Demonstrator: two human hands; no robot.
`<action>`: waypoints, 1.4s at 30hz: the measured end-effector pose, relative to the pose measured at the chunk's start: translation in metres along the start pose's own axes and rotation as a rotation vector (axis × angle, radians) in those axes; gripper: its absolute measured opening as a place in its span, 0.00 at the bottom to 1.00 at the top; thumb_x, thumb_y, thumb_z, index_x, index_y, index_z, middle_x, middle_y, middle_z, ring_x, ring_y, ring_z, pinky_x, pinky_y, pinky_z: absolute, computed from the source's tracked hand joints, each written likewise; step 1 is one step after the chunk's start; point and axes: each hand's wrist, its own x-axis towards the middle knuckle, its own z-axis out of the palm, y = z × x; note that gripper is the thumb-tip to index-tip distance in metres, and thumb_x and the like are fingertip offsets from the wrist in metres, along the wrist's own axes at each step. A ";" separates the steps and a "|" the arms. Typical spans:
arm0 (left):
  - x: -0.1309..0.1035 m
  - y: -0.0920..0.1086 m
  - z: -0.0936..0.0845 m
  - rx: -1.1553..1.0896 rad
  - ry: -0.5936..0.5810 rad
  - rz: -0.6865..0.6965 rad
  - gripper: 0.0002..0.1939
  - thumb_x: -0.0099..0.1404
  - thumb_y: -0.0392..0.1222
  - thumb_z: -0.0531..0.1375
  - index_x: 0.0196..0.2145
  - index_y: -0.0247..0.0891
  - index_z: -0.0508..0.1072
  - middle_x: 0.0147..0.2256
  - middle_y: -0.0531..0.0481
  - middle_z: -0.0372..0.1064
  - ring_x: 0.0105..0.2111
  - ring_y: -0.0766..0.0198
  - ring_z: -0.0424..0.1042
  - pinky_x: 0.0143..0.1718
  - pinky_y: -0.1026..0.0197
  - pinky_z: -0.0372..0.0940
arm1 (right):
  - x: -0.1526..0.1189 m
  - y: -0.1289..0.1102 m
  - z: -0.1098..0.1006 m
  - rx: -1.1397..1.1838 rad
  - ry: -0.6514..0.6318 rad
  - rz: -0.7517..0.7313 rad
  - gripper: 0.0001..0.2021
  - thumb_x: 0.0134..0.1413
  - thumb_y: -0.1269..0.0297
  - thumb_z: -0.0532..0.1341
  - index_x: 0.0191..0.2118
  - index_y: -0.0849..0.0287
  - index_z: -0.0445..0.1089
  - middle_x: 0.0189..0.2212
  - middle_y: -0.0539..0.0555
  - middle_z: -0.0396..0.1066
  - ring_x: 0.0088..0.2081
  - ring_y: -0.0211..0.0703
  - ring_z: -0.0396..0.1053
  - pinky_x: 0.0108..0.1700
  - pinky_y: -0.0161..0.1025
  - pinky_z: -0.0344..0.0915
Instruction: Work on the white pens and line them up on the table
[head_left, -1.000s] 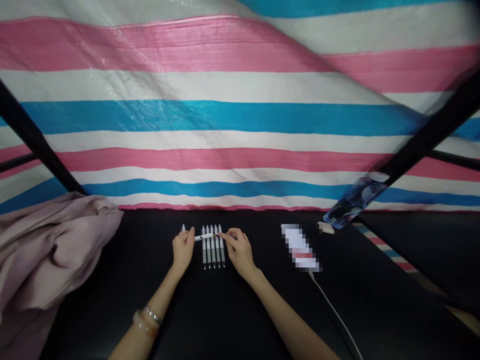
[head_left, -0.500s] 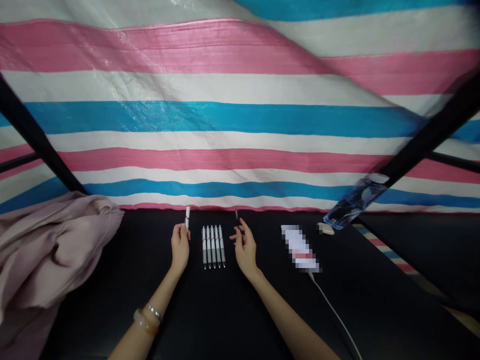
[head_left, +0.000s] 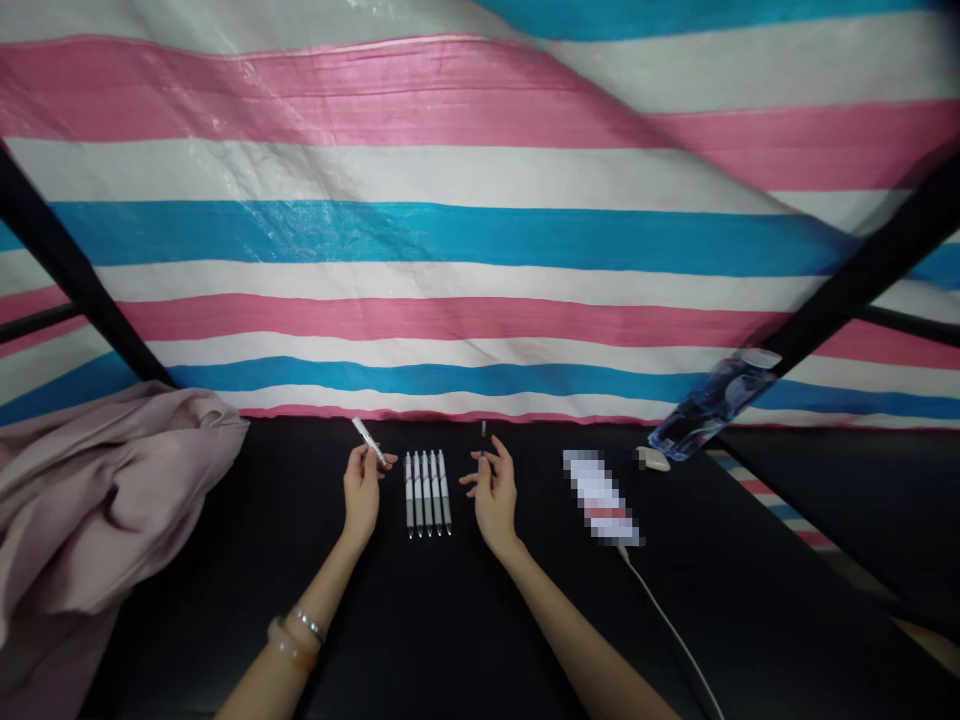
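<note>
My left hand [head_left: 361, 495] is closed on a white pen barrel [head_left: 365, 436], whose upper end leans left above the fingers. To its right, several white-and-grey pens [head_left: 427, 492] lie side by side on the black table [head_left: 427, 620], tips toward me. On the other side of that row, my right hand [head_left: 495, 503] pinches a thin dark stick [head_left: 484, 431] that looks like a pen refill. Only its upper end shows clearly; the fingers hide the rest. Both hands stay apart from the row of pens.
A phone with a blurred screen [head_left: 602, 497] lies to the right, a white cable [head_left: 667, 615] running from it. Beyond it are a small white case [head_left: 654, 459] and a clear bottle [head_left: 709, 410]. Pinkish cloth [head_left: 112, 490] is heaped at left. A striped sheet [head_left: 450, 240] hangs behind.
The white pen barrel in my left hand has tipped from upright to leaning left. The thin stick and my right hand have shifted slightly right. The row of pens has not moved.
</note>
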 end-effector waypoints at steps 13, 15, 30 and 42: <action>0.003 -0.002 0.000 -0.082 -0.024 0.020 0.13 0.60 0.49 0.55 0.34 0.36 0.65 0.36 0.46 0.69 0.32 0.64 0.72 0.31 0.63 0.62 | 0.000 0.000 -0.001 -0.003 0.008 0.018 0.25 0.56 0.54 0.52 0.58 0.53 0.51 0.42 0.56 0.65 0.24 0.33 0.69 0.20 0.30 0.63; 0.003 0.000 0.000 -0.075 -0.034 0.028 0.13 0.60 0.49 0.55 0.33 0.36 0.65 0.34 0.48 0.69 0.28 0.66 0.70 0.30 0.64 0.61 | 0.000 0.000 -0.001 -0.011 0.010 0.012 0.25 0.55 0.55 0.54 0.57 0.53 0.52 0.42 0.55 0.65 0.25 0.33 0.69 0.22 0.31 0.65; 0.001 0.003 0.002 -0.027 -0.064 0.004 0.12 0.59 0.49 0.56 0.32 0.36 0.66 0.28 0.51 0.67 0.28 0.66 0.69 0.29 0.65 0.59 | 0.005 0.005 -0.005 -0.228 0.040 -0.194 0.11 0.51 0.61 0.58 0.40 0.57 0.70 0.35 0.54 0.71 0.34 0.41 0.69 0.38 0.40 0.66; -0.003 -0.003 0.001 0.119 -0.190 0.088 0.11 0.62 0.48 0.53 0.35 0.37 0.65 0.26 0.54 0.63 0.27 0.68 0.65 0.34 0.64 0.60 | 0.005 0.001 -0.004 -0.230 0.013 -0.280 0.08 0.52 0.64 0.57 0.35 0.57 0.73 0.35 0.55 0.72 0.39 0.44 0.69 0.43 0.45 0.65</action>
